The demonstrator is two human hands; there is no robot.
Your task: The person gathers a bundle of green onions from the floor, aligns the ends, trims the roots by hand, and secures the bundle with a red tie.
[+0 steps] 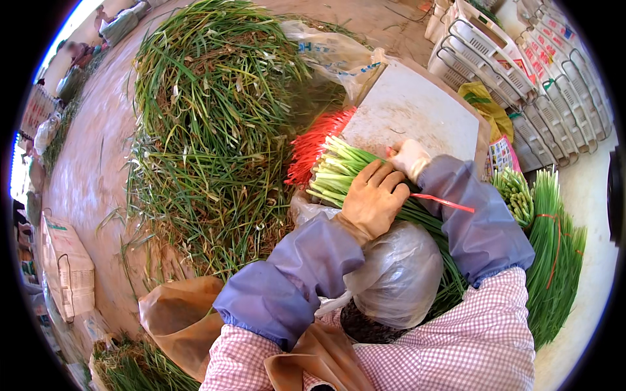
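A bundle of green leafy stalks with pale cut ends (pixel 337 171), which look like garlic chives, lies across my lap at the near edge of a white board (pixel 415 112). My left hand (pixel 375 200), in a tan glove, is closed over the top of the bundle. Beyond it, my right hand (pixel 408 156), in a pale glove, is curled beside the bundle; a bit of red shows at its fingertips. A red tie strip (pixel 442 201) sticks out by my left hand towards my right sleeve. Many more red strips (pixel 315 146) lie fanned out beside the pale ends.
A large heap of loose green leaves (pixel 215 122) stands at the left. Tied green bundles (pixel 552 244) lie at the right, below stacked white plastic crates (pixel 552 93). A clear plastic bag (pixel 406 273) covers part of my lap. Other people sit at the far left.
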